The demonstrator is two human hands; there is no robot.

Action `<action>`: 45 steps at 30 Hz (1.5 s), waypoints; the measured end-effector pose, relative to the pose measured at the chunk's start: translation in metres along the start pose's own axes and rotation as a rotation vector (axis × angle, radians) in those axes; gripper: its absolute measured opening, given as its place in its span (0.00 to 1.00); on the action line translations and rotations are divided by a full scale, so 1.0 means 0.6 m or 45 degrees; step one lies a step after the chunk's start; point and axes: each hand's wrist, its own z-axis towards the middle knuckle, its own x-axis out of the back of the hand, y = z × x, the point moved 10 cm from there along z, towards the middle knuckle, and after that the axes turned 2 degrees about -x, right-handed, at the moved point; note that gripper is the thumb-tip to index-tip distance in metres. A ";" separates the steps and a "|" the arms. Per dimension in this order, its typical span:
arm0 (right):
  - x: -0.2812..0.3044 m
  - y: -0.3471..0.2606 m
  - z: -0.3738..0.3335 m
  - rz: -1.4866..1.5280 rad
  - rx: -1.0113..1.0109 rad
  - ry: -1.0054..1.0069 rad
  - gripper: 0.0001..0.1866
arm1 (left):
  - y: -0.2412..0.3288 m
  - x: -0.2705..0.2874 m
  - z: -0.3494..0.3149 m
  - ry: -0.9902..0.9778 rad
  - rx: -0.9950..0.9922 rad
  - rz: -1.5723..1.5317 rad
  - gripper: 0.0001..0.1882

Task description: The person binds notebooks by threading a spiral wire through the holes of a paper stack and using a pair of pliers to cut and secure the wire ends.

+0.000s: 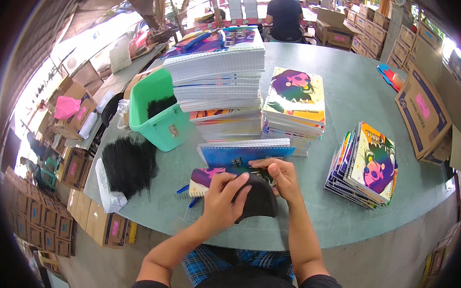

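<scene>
left hand (226,196) clamps black curved piece (259,200) to its right; right hand (281,176) beside it, grip i can't tell.

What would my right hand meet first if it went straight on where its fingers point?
Most likely the blue notebook, just at the fingertips of your right hand; I can't tell whether they already touch.

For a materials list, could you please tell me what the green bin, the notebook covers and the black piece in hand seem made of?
Bin: likely plastic, smooth and satiny, from its moulded rim and even colour. Covers: probably card, glossy where light glares. Black piece: matte, curved; perhaps plastic, but unclear.
</scene>
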 end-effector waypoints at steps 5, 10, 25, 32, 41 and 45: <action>0.001 -0.017 0.009 -0.212 0.017 0.072 0.13 | -0.024 -0.097 -0.108 -0.572 0.257 -0.138 0.15; -0.003 -0.010 0.005 -0.152 -0.073 0.167 0.12 | -0.038 -0.097 -0.094 -0.528 -0.057 0.185 0.16; 0.010 -0.002 -0.004 0.300 -0.004 0.198 0.10 | -0.042 -0.056 0.058 -0.373 -0.090 0.392 0.09; 0.023 0.000 -0.005 0.384 -0.055 0.219 0.09 | -0.050 -0.067 0.064 -0.476 -0.020 0.345 0.11; 0.037 0.050 -0.018 0.043 -0.241 0.258 0.08 | -0.007 -0.118 0.084 -0.525 -0.108 0.109 0.13; 0.043 0.044 -0.020 0.119 -0.192 0.324 0.08 | 0.005 -0.127 0.084 -0.590 -0.192 -0.010 0.13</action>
